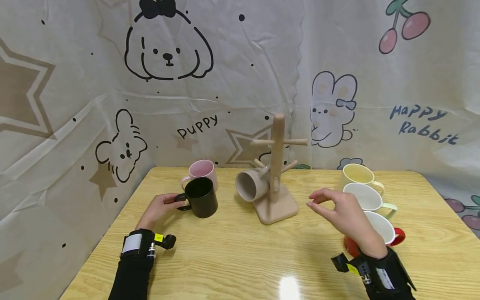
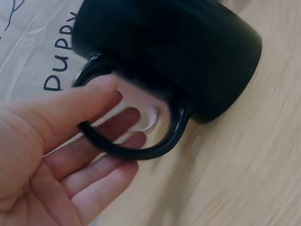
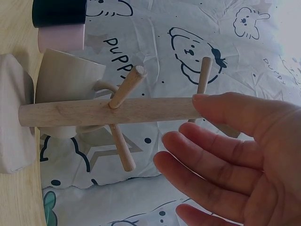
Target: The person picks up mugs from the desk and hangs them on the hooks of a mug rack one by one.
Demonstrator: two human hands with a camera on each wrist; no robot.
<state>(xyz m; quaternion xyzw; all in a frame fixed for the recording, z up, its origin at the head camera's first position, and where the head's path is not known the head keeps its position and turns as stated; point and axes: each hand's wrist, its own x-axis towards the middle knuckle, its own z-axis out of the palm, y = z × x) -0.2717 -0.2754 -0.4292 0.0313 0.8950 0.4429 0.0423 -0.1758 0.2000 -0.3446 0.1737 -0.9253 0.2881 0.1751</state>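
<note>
At the left of the table, my left hand [image 1: 159, 209] holds a black mug [image 1: 202, 199] by its handle. The left wrist view has the thumb and fingers around the black handle [image 2: 136, 153]. Behind that mug stands a pink mug [image 1: 204, 168], partly covered by it. A beige mug [image 1: 250, 185] hangs sideways by its handle from a lower peg of the wooden mug tree [image 1: 277, 154]. My right hand [image 1: 343, 212] hovers to the right of the tree with loosely bent fingers and nothing in them. In the right wrist view the tree's post [image 3: 155, 110] is beyond the fingers.
A yellow mug [image 1: 356, 173], a white mug with a pale green handle [image 1: 363, 196] and a red mug with a white inside [image 1: 382, 227] stand in a row at the right. My right forearm partly hides the red one. A printed cloth [image 1: 232, 83] hangs behind the wooden table [image 1: 232, 258].
</note>
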